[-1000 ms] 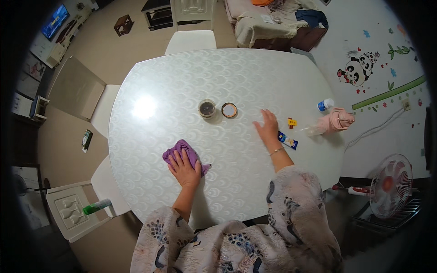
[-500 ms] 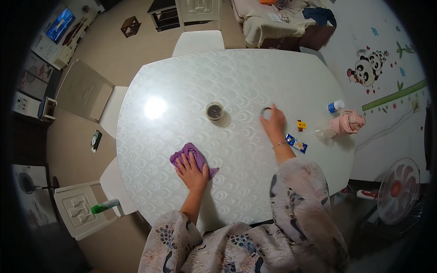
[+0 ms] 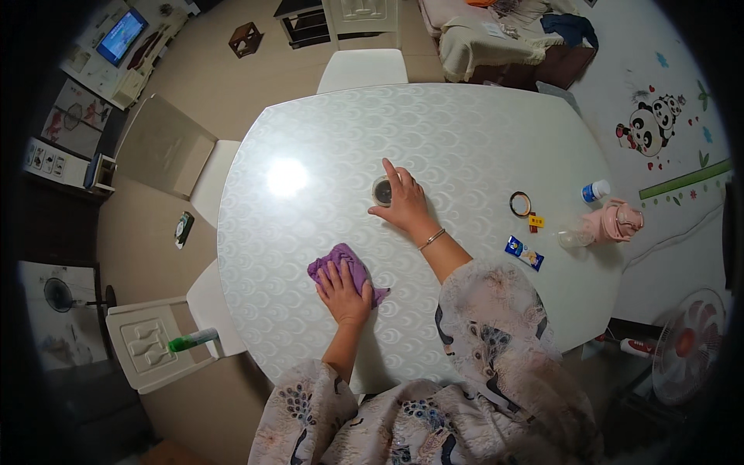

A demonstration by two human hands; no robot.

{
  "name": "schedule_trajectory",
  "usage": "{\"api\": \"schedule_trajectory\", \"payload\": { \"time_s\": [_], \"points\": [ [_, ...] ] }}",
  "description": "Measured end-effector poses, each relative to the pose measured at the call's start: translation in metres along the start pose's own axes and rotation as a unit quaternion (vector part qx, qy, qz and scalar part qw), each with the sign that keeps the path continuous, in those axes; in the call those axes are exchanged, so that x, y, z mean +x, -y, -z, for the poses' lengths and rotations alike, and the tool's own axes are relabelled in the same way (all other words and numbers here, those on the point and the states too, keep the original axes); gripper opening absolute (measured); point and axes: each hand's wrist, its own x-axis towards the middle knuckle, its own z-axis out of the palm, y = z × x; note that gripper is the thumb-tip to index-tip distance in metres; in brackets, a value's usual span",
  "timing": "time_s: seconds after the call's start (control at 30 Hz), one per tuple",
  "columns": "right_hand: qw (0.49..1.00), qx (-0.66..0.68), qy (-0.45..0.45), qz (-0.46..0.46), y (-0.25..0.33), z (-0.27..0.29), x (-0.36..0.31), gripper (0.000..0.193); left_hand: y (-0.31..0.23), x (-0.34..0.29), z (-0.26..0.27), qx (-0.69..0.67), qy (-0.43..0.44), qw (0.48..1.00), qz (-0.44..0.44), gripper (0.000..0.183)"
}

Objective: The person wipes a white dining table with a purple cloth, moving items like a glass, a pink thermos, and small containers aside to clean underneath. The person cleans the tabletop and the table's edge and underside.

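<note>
My left hand [image 3: 346, 301] lies flat on a bunched purple cloth [image 3: 341, 262], its fingers spread over it on the table. Over a small round glass jar [image 3: 380, 191] with dark contents, my right hand [image 3: 407, 203] reaches with thumb and fingers wide apart. That hand hides the jar's right side, and I cannot tell whether it touches the jar. A dark ring with a gold-coloured edge [image 3: 520, 204] lies further right, beside a small yellow and brown packet [image 3: 536, 222]. A blue snack packet [image 3: 525, 253] is nearer to me.
The white patterned table [image 3: 310, 201] fills the middle. At its right stand a pink bottle [image 3: 616, 222], a clear cup [image 3: 575, 237] and a white-capped blue bottle [image 3: 595, 191]. White chairs [image 3: 363, 71] surround it. A fan [image 3: 686, 345] stands at the lower right.
My right hand has let go of the ring, now further right by the yellow packet, and moved left to the jar. My left hand stays on the cloth. The whole view has shifted slightly.
</note>
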Motion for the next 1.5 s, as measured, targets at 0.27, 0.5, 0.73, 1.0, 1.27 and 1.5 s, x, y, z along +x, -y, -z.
{"api": "schedule_trajectory", "payload": {
  "time_s": [0.27,0.5,0.73,1.0,1.27,1.5],
  "points": [
    [0.995,-0.049,0.073,-0.035,0.001,-0.004,0.008,0.096,-0.002,-0.002,-0.004,0.003,-0.023,1.000,-0.013,0.076],
    [0.996,-0.032,0.021,-0.078,-0.024,0.015,-0.030,0.092,-0.002,-0.001,-0.004,0.015,-0.031,0.999,-0.010,0.074],
    [0.989,-0.034,-0.036,-0.138,-0.080,0.062,-0.092,0.090,0.000,-0.002,-0.007,0.014,-0.033,0.999,-0.005,0.073],
    [0.978,-0.064,-0.073,-0.185,-0.120,0.095,-0.141,0.092,-0.003,-0.002,-0.008,0.025,-0.029,0.999,-0.019,0.072],
    [0.973,-0.003,-0.215,-0.089,-0.090,0.120,-0.178,0.082,0.002,0.046,-0.011,0.001,-0.015,0.995,-0.104,0.070],
    [0.967,0.066,-0.228,-0.096,-0.101,0.128,-0.243,0.067,-0.079,0.168,-0.055,-0.016,-0.003,0.984,-0.179,0.069]
  ]
}}
